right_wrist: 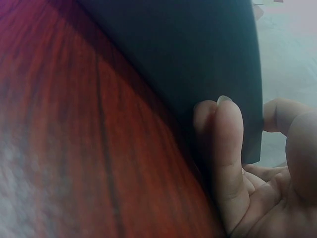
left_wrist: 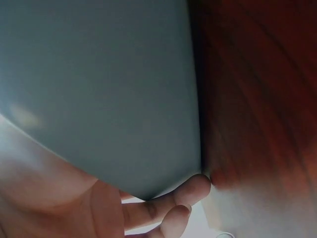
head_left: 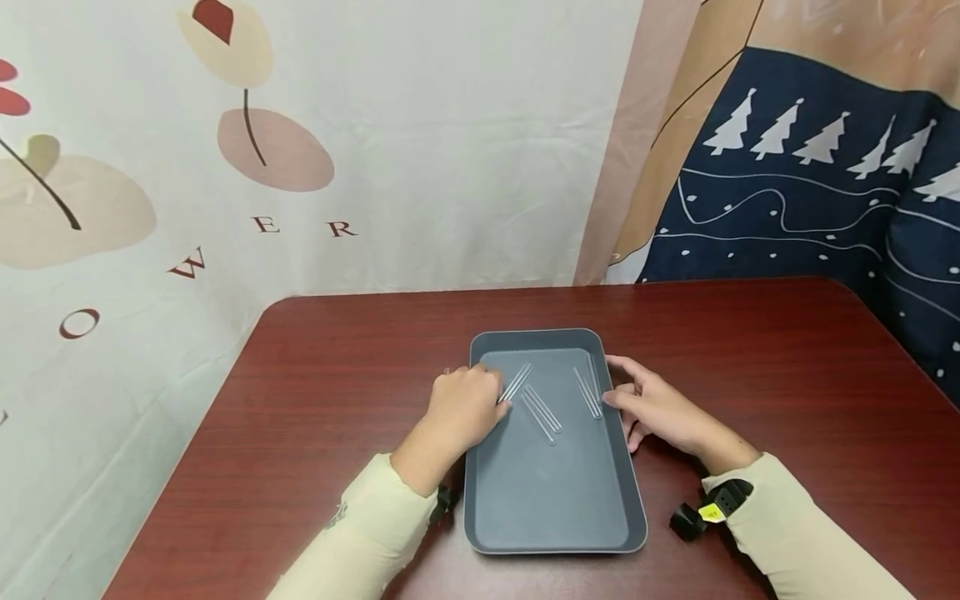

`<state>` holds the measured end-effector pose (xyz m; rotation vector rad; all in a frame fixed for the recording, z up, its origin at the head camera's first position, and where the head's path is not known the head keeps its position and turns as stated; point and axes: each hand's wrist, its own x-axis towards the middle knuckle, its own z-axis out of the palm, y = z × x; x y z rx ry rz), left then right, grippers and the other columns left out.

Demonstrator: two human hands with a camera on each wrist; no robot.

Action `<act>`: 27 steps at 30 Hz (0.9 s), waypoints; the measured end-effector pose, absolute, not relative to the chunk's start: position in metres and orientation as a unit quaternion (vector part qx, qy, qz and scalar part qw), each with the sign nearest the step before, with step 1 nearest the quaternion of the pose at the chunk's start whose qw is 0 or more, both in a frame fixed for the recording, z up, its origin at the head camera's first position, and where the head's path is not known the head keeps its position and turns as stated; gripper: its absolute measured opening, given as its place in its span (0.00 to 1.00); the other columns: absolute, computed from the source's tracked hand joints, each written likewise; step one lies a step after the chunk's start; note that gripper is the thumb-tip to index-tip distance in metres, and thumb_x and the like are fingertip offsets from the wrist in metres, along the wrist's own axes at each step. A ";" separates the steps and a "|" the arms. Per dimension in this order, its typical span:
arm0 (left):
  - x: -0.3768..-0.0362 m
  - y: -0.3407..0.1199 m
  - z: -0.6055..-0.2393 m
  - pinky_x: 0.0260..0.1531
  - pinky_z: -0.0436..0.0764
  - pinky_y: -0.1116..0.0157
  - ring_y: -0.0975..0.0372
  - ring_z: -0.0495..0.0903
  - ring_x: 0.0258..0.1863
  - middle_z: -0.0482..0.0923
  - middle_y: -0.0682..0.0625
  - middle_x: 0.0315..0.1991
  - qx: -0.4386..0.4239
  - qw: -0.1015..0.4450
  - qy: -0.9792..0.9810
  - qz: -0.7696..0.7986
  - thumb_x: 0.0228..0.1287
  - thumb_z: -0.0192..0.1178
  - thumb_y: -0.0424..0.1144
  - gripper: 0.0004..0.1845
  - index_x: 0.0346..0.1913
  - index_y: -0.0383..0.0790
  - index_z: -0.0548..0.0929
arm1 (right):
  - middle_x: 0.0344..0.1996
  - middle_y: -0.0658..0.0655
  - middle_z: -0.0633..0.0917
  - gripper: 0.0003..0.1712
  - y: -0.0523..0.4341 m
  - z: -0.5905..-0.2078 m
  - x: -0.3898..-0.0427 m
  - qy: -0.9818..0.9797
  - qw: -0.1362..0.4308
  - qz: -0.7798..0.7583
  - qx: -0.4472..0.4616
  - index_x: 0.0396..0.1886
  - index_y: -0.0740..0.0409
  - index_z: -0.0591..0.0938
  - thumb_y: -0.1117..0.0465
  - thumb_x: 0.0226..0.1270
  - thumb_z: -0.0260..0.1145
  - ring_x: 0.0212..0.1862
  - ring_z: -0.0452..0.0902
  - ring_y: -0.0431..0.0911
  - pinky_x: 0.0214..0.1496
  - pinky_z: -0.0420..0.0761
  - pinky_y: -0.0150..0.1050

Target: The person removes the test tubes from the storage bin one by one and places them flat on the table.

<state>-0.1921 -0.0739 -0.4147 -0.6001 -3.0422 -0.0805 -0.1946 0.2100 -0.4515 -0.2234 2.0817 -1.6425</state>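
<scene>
1. Head: L hand gripped gray rect. tray at L rim, thumb over inner side. R hand pinched R rim, thumb on top, other fingers outside. Tray sat on red-brown wood-grain table, btwn hands; clear slender tubes lay inside, mostly far half.
2. L wrist: fingers touched tray's outer side; thumb hidden.
3. R wrist: fingertips pressed tray's outer wall.

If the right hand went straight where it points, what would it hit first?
The right hand would first meet the gray tray: its fingers seem to touch the outer wall. Beyond lie clear, thin pieces.
</scene>
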 end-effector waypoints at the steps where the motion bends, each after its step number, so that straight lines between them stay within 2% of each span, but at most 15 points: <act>1: -0.192 -0.074 -0.415 0.31 0.82 0.52 0.54 0.82 0.31 0.83 0.49 0.33 -0.193 0.021 -0.981 -0.026 0.62 0.68 0.51 0.13 0.31 0.47 0.84 | 0.32 0.61 0.84 0.38 0.210 -0.452 -0.195 0.760 0.237 -0.600 -0.081 0.79 0.54 0.51 0.61 0.75 0.57 0.18 0.80 0.46 0.21 0.83 0.46; 15: -0.192 -0.075 -0.416 0.25 0.78 0.54 0.55 0.79 0.25 0.77 0.51 0.26 -0.184 0.017 -0.982 -0.032 0.63 0.66 0.48 0.20 0.17 0.49 0.72 | 0.32 0.60 0.84 0.38 0.208 -0.451 -0.194 0.759 0.237 -0.602 -0.075 0.78 0.54 0.52 0.62 0.74 0.57 0.17 0.79 0.46 0.21 0.83 0.46; 21: -0.191 -0.075 -0.417 0.25 0.78 0.54 0.56 0.77 0.24 0.77 0.51 0.26 -0.186 0.003 -0.982 -0.030 0.65 0.65 0.47 0.21 0.15 0.50 0.71 | 0.32 0.60 0.84 0.38 0.208 -0.453 -0.193 0.756 0.243 -0.603 -0.073 0.79 0.54 0.51 0.62 0.74 0.57 0.17 0.79 0.45 0.21 0.83 0.46; 27: -0.191 -0.075 -0.417 0.24 0.78 0.53 0.56 0.78 0.24 0.77 0.50 0.26 -0.189 0.018 -0.981 -0.033 0.63 0.64 0.46 0.20 0.16 0.49 0.71 | 0.32 0.60 0.84 0.38 0.209 -0.453 -0.193 0.758 0.237 -0.603 -0.076 0.78 0.54 0.52 0.62 0.74 0.57 0.17 0.79 0.46 0.21 0.83 0.47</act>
